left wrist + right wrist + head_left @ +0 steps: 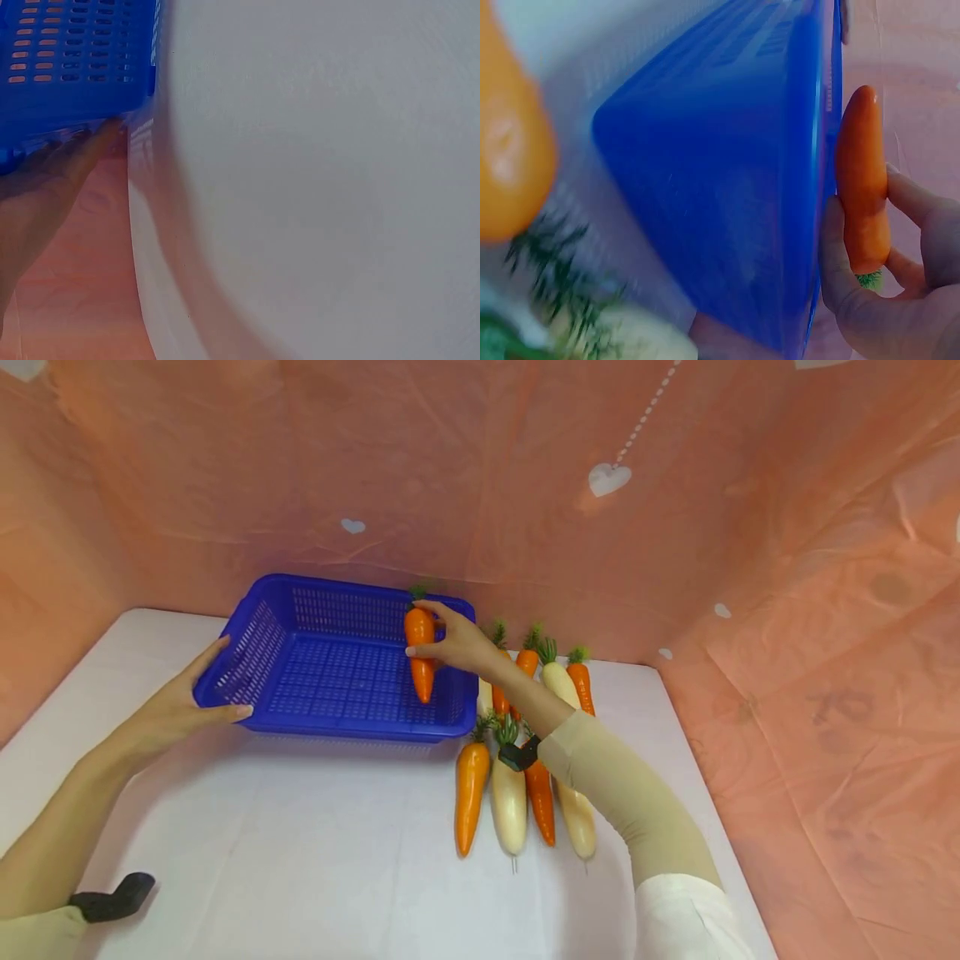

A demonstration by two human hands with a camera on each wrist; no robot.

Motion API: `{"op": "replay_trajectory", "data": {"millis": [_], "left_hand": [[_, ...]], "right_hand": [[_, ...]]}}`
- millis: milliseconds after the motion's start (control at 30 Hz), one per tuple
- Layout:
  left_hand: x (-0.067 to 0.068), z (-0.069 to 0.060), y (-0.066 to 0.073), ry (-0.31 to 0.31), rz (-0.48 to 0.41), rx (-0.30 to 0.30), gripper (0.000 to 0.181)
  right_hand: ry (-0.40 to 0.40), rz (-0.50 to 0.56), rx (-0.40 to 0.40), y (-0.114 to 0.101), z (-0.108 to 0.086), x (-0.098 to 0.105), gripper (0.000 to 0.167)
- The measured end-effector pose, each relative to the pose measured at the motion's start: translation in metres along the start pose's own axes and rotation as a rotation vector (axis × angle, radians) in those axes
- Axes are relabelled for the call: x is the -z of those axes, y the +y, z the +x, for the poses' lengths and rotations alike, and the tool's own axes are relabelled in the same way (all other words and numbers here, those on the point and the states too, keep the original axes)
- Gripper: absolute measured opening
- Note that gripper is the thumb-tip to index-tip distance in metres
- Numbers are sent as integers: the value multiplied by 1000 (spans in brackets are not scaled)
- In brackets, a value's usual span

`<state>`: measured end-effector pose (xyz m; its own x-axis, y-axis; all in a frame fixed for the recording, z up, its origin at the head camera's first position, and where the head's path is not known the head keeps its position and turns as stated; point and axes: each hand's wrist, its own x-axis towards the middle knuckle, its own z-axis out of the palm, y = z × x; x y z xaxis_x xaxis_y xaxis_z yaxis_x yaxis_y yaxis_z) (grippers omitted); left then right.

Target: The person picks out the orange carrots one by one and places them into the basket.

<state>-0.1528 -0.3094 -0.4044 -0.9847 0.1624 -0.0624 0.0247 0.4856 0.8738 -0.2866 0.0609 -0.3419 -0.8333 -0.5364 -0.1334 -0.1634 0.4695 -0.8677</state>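
A blue plastic basket (337,727) with slotted walls stands at the back of the white table. My left hand (176,702) grips its left end, thumb on the near rim and fingers against the outer side; the left wrist view has that hand (45,195) partly under the basket corner (82,97). Over the basket's right end, my right hand (461,643) holds a carrot (422,652) between thumb and fingers, tip pointing down. In the right wrist view the same carrot (862,180) shows beyond the basket's wall (720,172).
Right of the basket lie several carrots and white radishes with green tops, among them a carrot (471,797) and a white radish (510,810) in the near row. My right forearm hides part of the pile. An orange cloth (480,485) hangs behind the table.
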Motion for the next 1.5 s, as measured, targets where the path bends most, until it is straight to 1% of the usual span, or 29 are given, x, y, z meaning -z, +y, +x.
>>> {"op": "replay_trajectory", "data": {"millis": [167,233,433,533,633,700,867,1033,1133,1333,1467,1500], "left_hand": [[0,-3,-2,-8,12,10,105],[0,-4,-3,-10,3,9,105],[0,-2,-1,5,-12,-9,104],[1,-1,1,10,-10,-11,104],[1,1,1,6,-8,-5,104],[0,2,1,5,-11,-11,104],[-2,1,0,0,-26,-2,103],[0,0,1,-16,-24,22,101],[1,-1,1,-22,-23,29,100],[2,-2,-1,-17,-36,19,100],[2,0,0,-26,-51,18,101],[2,1,0,-28,-50,19,101]], "right_hand": [[-39,62,-1,-7,14,-23,82],[-47,85,2,-10,20,-31,82],[-68,118,21,-23,35,-51,84],[-73,138,13,-28,42,-61,84],[-74,152,-12,-32,49,-72,84],[-70,152,-30,-34,53,-79,84],[-68,157,-47,-42,64,-101,85],[-32,165,-69,-51,74,-123,85],[-1,126,-86,-55,81,-135,85],[61,-27,-99,-57,94,-155,85],[103,-151,-141,-56,99,-164,84],[105,-159,-156,-55,100,-166,84]]}}
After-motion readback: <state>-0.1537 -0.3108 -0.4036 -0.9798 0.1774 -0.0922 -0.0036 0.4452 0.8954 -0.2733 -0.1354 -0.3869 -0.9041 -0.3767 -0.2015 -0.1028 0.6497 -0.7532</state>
